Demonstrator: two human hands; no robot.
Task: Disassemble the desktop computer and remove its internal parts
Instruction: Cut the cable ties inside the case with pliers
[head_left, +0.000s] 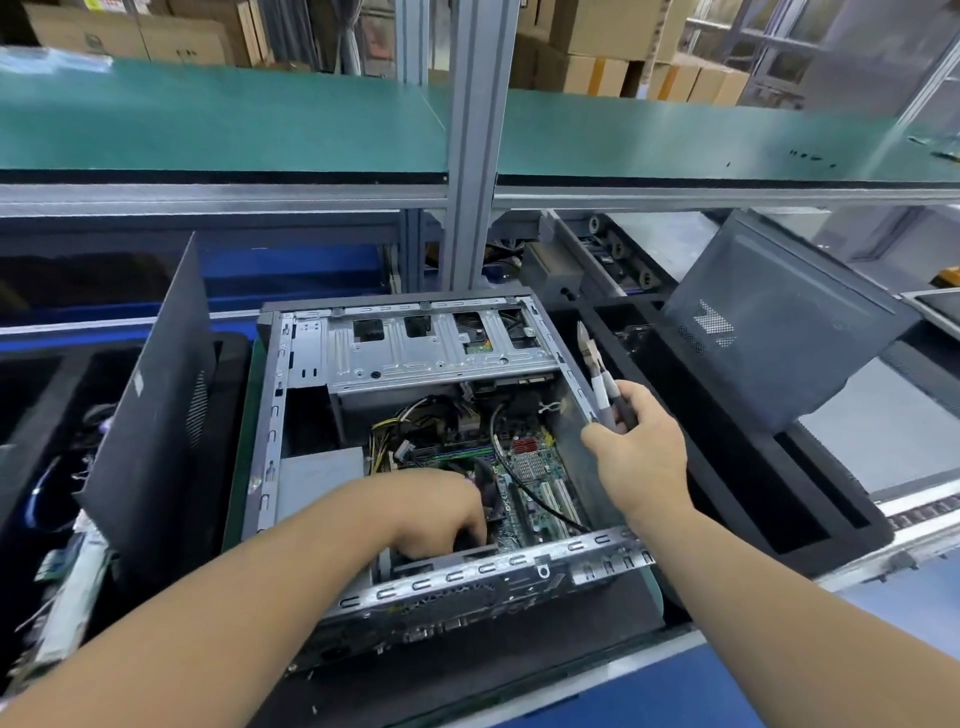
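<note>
Both hands are kept at the opened computer case (415, 415): the left hand (441, 512) is curled inside, its hold unclear, while the cutters (602, 379) are gripped aside by the right hand (641, 441).

Cutters (602, 379): bare metal jaws above the grip, handles sleeved in matt grey and white plastic. Chassis (291, 395), left of the grip: unpainted sheet metal, dull silver, stamped and perforated. Drive cage (441, 358): the same bright galvanised finish. Motherboard (540, 467), below the grip: green laminate, semi-gloss. Side panel (156, 415): matt black, finely textured. Shelf (208, 119): smooth matt green mat.
</note>
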